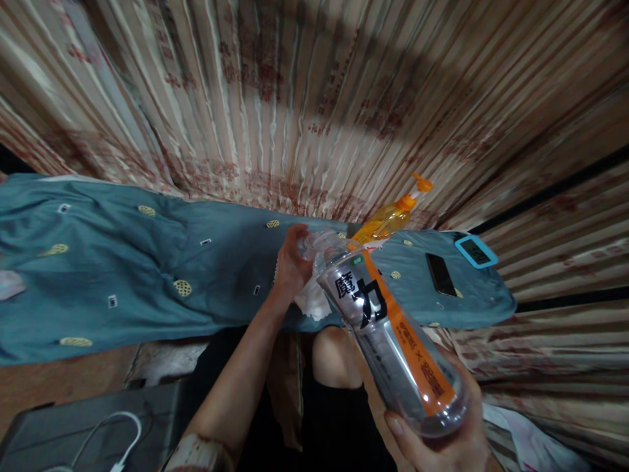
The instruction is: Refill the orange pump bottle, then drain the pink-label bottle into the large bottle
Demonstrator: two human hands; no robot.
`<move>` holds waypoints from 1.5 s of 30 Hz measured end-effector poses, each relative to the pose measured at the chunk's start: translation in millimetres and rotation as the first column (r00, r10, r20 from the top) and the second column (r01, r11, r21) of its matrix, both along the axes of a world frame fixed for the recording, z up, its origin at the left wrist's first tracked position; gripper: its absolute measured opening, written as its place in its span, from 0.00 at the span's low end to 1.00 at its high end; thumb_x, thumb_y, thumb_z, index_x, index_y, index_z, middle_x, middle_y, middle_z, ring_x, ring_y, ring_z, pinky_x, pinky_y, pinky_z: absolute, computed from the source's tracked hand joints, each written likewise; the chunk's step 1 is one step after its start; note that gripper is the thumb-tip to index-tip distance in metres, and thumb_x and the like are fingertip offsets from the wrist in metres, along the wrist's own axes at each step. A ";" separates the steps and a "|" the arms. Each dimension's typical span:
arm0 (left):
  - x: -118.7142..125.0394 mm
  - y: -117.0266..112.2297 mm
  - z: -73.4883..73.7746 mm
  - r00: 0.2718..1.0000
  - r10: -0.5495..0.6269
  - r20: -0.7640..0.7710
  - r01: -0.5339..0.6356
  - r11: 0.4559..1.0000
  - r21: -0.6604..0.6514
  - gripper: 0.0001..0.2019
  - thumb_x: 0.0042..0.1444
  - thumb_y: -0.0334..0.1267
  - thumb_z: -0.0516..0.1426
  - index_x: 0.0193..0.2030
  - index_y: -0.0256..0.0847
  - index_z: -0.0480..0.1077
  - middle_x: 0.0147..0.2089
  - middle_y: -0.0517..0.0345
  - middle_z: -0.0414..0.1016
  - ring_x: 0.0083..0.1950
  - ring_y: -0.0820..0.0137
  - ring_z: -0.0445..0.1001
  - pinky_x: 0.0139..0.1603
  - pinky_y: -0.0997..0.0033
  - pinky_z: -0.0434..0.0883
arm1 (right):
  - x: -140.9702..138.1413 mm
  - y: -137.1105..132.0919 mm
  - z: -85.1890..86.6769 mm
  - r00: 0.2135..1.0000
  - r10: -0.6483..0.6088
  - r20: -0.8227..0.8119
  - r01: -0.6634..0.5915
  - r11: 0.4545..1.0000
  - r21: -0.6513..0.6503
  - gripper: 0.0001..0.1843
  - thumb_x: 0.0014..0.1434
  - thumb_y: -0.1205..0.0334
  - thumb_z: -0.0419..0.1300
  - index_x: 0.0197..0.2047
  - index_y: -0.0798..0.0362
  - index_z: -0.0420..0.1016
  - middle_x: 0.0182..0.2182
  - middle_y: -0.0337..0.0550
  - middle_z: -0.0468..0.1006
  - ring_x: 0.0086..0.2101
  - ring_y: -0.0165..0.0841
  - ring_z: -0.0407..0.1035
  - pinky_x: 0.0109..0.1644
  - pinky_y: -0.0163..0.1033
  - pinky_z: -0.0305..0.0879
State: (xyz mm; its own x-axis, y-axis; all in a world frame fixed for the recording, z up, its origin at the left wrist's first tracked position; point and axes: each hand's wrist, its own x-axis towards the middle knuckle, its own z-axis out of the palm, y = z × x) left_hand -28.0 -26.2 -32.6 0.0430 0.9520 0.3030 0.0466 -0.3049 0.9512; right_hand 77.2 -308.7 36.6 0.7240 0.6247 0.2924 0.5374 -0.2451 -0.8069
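1. Curtain (pixel 314 85): striped beige w/ red print, fills the background.
2. Worktop under teal cloth (pixel 98 262): spans left to right, small yellow and white motifs.
3. Dark case (pixel 59 432): bottom left, white cable (pixel 125 432) lying on it.
4. Clear bottle (pixel 393 334): grey/orange label, tilted, neck pointing away, held over the person's lap at the worktop's near edge.
5. Right hand (pixel 442 439): cupped round the bottle base, gripping.
6. Left hand (pixel 291 262): fingers closed on the neck/cap end.
7. Orange pump bottle (pixel 388 219): on cloth, just behind the clear one.
8. White crumpled item (pixel 314 301): below left hand; type unclear.
9. Phone (pixel 440 274): face up, right end.
10. Blue-framed display (pixel 475 251): beside phone.
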 end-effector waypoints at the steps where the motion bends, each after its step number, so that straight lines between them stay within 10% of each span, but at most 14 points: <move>1: 0.2 -0.1 0.2 1.000 0.001 0.001 -0.001 1.000 0.000 0.36 0.48 0.60 0.75 0.56 0.42 0.72 0.52 0.48 0.83 0.56 0.52 0.84 0.61 0.50 0.81 | -1.1 0.7 1.1 1.000 -0.005 -0.018 0.005 1.000 0.003 0.55 0.49 0.26 0.75 0.68 0.52 0.66 0.61 0.57 0.74 0.59 0.53 0.72 0.66 0.55 0.64; 45: -0.6 0.6 -2.5 1.000 -0.013 -0.002 0.013 1.000 0.022 0.36 0.48 0.61 0.75 0.56 0.44 0.71 0.53 0.49 0.84 0.57 0.53 0.84 0.60 0.52 0.80 | 3.3 -2.0 1.6 0.992 -0.001 -0.125 0.002 1.000 0.011 0.62 0.42 0.27 0.79 0.70 0.52 0.66 0.67 0.61 0.71 0.65 0.61 0.69 0.73 0.65 0.59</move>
State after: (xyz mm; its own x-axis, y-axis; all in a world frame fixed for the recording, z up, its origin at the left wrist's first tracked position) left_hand -28.6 -25.6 -35.1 0.0558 0.9444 0.3241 0.0445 -0.3267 0.9441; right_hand 80.6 -310.8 38.2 0.7563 0.6208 0.2065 0.4319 -0.2367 -0.8703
